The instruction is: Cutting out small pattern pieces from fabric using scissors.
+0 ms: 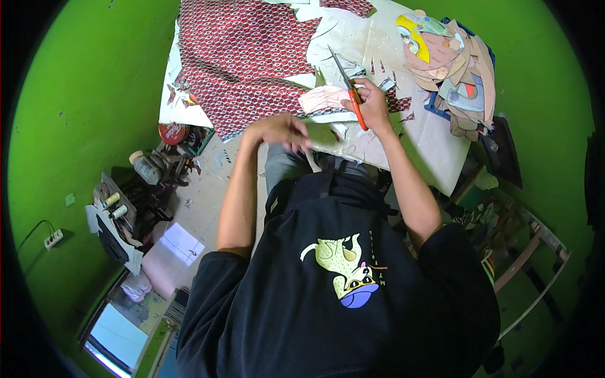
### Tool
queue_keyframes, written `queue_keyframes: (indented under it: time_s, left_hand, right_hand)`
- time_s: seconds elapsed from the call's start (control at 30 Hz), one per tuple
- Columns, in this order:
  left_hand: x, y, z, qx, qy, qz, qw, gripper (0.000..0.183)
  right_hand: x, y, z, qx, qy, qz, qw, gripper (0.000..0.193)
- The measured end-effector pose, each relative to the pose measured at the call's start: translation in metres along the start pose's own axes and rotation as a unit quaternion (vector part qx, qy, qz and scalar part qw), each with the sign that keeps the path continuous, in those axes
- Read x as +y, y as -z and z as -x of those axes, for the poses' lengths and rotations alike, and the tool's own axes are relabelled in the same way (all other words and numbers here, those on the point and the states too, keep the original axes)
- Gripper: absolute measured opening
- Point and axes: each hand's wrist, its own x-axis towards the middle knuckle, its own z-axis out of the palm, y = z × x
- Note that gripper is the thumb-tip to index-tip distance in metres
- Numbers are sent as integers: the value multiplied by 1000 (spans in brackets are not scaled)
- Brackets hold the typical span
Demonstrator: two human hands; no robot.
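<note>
My right hand (372,108) is closed around scissors (358,108) with red-orange handles, held over the table. Their dark blades point away from me and a little left, and look nearly closed. Beside them lies a pale pink pattern piece (324,99), on the near edge of a red patterned fabric (249,57). My left hand (278,130) hovers at the table's near edge, by the fabric's lower border. Motion smears its fingers, so I cannot make out whether they hold anything.
Stacked cardboard templates (450,63) fill a blue crate at the table's right. Small fabric scraps (398,101) lie right of the scissors. A sewing machine (148,167) and thread spools (118,211) stand at left. A metal-framed rack (535,277) is at lower right.
</note>
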Motion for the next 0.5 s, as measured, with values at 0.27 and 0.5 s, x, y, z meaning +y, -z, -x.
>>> queue_keyframes:
  time_s: [0.27, 0.5]
  left_hand:
    - [42, 80, -78, 26, -179, -118, 976, 43]
    - [43, 93, -113, -91, -100, -210, 968, 31]
  right_hand:
    - [-11, -2, -6, -35, 48, -6, 998, 57]
    - [-19, -4, 10, 24, 13, 17, 999, 56]
